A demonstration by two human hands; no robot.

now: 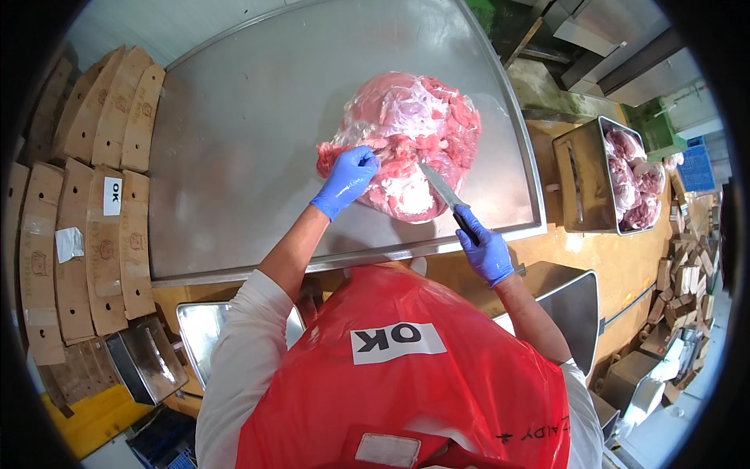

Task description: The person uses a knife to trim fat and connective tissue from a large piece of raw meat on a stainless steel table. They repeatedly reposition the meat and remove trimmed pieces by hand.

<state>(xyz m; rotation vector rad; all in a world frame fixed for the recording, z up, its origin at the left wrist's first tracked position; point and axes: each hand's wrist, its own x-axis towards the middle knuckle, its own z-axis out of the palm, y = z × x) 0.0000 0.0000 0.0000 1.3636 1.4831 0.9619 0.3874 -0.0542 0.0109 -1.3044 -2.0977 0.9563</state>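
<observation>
1. Steel bin to the right of the worktop — rectangular, filled with pink cuts of meat.
2. Second steel tub below it, near the right elbow; contents not visible.
3. Small steel container at lower left, beside a steel tray partly hidden by the left sleeve; contents not discernible.
4. Flattened brown cardboard pieces fanned along the left edge of the worktop, a further row below. One white rectangular label with dark print on a middle piece, one pale torn patch on another.
5. More loose cardboard scraps piled on the floor at far right.
6. White rectangular label with black letters on the chest of the red plastic apron.
7. Large pink meat joint with white fat, lying on the worktop toward its right half, near the front edge.
8. Left hand in a blue glove — fingers curled and pressed onto the lower left edge of the joint.
9. Right hand in a blue glove, fingers closed around the dark handle of the knife.
10. Knife long axis diagonal: handle at lower right, blade tip pointing up-left, touching the joint's lower right side.
</observation>
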